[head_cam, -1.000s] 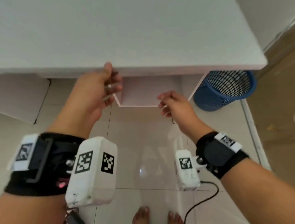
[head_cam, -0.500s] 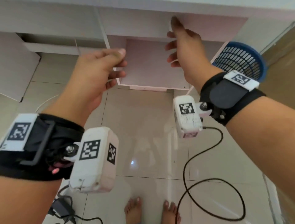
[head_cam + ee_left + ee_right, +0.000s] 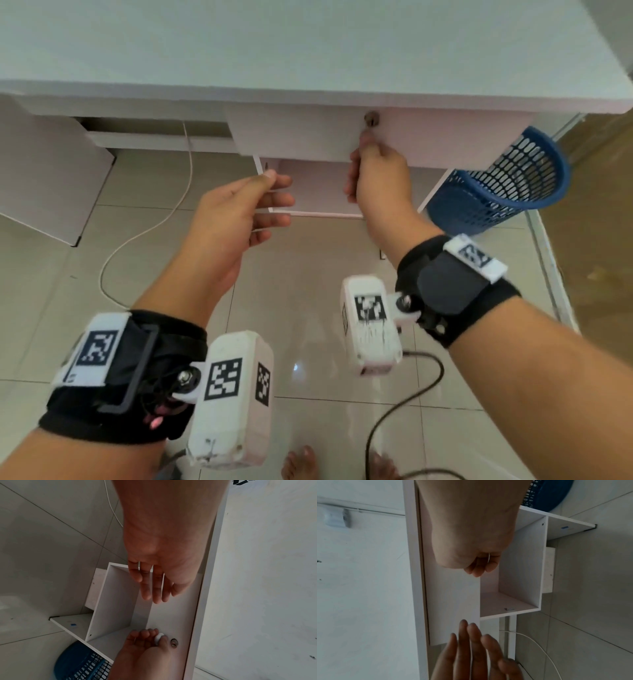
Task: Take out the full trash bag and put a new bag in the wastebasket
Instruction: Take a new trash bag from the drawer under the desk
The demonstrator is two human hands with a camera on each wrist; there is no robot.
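Right hand fingers curled at white drawer front; left hand fingers extended below.

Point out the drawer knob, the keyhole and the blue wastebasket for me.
drawer knob [image 3: 158, 638], left wrist view, its white rounded face.
keyhole [image 3: 371, 120], head view, the metal lock face.
blue wastebasket [image 3: 507, 186], head view, its mesh wall.

No readable text anywhere — only square coded markers on the wrist cameras — no words or numbers
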